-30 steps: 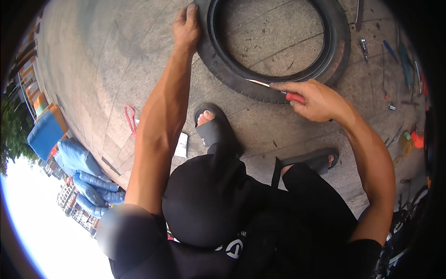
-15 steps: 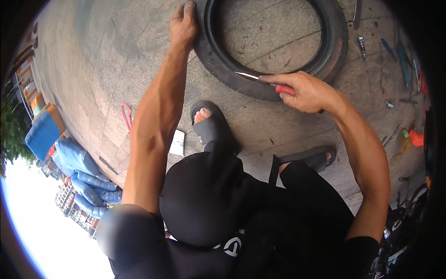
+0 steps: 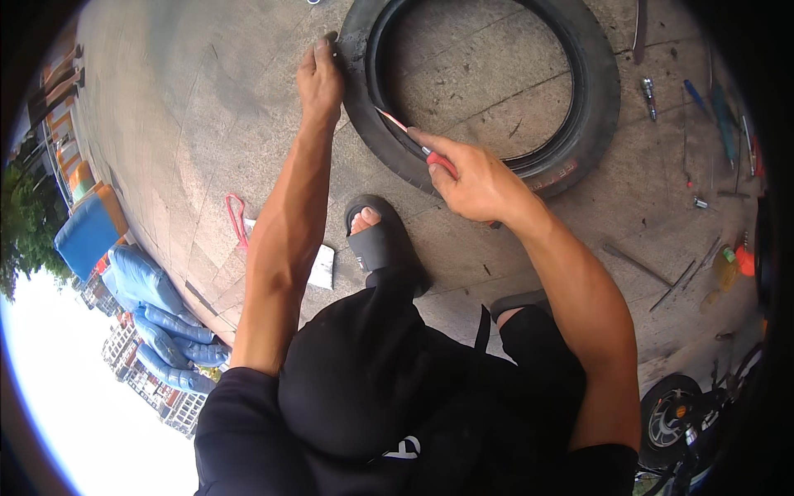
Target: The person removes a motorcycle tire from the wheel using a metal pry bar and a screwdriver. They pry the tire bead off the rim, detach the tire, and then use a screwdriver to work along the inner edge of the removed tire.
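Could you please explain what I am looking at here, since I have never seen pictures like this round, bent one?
The picture comes from a wide fisheye camera worn on a person's head, looking down, so straight lines curve. Both bare arms are the wearer's own. The left hand rests on the rim of a black tyre lying flat on the paved ground. The right hand holds a red-handled tool, its tip against the tyre's inner edge. More hand tools lie scattered at the right, and a sandalled foot shows below.

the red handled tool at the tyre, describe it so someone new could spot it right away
Find the black tyre lying flat on the paving. At its near-left inner rim, the right hand grips a thin tool with a red handle, its metal tip against the rubber. The other tools lie loose on the ground to the right.
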The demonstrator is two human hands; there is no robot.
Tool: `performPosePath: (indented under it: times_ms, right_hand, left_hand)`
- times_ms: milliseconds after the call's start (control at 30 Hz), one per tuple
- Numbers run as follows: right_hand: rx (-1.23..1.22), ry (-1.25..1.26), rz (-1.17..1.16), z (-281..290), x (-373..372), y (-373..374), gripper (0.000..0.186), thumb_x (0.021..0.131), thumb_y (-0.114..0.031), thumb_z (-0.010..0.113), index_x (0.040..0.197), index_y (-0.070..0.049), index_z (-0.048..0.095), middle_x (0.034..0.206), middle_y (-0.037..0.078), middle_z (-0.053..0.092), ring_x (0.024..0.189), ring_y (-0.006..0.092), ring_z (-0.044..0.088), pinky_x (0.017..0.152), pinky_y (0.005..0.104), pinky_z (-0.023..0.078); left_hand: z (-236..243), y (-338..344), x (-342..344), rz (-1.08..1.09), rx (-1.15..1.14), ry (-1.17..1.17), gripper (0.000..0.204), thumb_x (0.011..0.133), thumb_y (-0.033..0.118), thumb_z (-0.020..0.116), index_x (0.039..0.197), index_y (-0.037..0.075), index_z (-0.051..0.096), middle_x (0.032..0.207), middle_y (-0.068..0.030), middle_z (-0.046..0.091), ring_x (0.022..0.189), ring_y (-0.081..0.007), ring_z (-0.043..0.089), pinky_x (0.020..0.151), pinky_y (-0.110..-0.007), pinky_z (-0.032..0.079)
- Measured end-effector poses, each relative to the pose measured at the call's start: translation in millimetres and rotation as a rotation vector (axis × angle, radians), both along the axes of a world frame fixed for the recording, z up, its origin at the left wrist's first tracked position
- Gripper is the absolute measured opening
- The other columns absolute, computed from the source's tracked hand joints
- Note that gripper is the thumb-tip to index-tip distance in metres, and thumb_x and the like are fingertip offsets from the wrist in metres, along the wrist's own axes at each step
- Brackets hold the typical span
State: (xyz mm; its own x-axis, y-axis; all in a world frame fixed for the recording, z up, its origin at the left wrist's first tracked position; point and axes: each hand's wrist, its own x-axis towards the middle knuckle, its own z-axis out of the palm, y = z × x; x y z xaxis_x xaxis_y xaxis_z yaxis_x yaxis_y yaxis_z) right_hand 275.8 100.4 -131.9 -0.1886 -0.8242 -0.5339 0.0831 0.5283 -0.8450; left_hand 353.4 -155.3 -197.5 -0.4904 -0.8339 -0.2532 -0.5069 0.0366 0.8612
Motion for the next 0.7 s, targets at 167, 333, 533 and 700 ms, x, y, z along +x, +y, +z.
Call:
performPosePath:
  times_ms: [167, 333, 533, 700]
  right_hand:
    - [-0.027, -0.022, -0.103, 8.6, 30.4, 11.2, 0.054, 0.088, -0.01, 0.055, 0.142, -0.01, 0.048, 0.1, 0.027, 0.068, 0.092, 0.0417, 0.067, 0.084, 0.0449, 0.053]
    - [-0.117, 0.004, -0.243, -3.8, 41.1, 5.8, 0.054, 0.088, -0.009, 0.056, 0.142, -0.01, 0.047, 0.096, 0.026, 0.068, 0.091, 0.0427, 0.067, 0.083, 0.0459, 0.053]
    - [-0.049, 0.023, -0.091, -3.3, 29.3, 6.3, 0.056, 0.088, -0.007, 0.056, 0.144, -0.013, 0.047, 0.094, 0.025, 0.068, 0.086, 0.0378, 0.068, 0.079, 0.0415, 0.053]
    - [-0.061, 0.018, -0.084, -1.0, 23.0, 9.2, 0.057, 0.088, -0.005, 0.056, 0.144, -0.015, 0.047, 0.092, 0.023, 0.067, 0.08, 0.0307, 0.068, 0.077, 0.0374, 0.053]
  left_hand:
    - [-11.8, 44.1, 34.2, 0.003, -0.094, -0.072, 0.048, 0.104, 0.035, 0.04, 0.125, -0.005, 0.057, 0.115, -0.0194, 0.065, 0.106, -0.0263, 0.06, 0.094, -0.036, 0.045]
    - [-10.1, 45.0, 30.7, 0.011, -0.142, -0.08, 0.046, 0.104, 0.034, 0.041, 0.123, -0.005, 0.058, 0.113, -0.0185, 0.065, 0.104, -0.025, 0.06, 0.093, -0.035, 0.046]
    - [-10.8, 46.5, 28.9, 0.028, -0.1, -0.036, 0.045, 0.104, 0.033, 0.042, 0.125, -0.004, 0.057, 0.113, -0.0176, 0.065, 0.105, -0.0233, 0.059, 0.093, -0.034, 0.045]
    - [-8.4, 48.1, 30.3, 0.017, -0.144, -0.054, 0.043, 0.104, 0.032, 0.043, 0.121, -0.005, 0.057, 0.11, -0.0151, 0.065, 0.101, -0.0212, 0.059, 0.091, -0.034, 0.046]
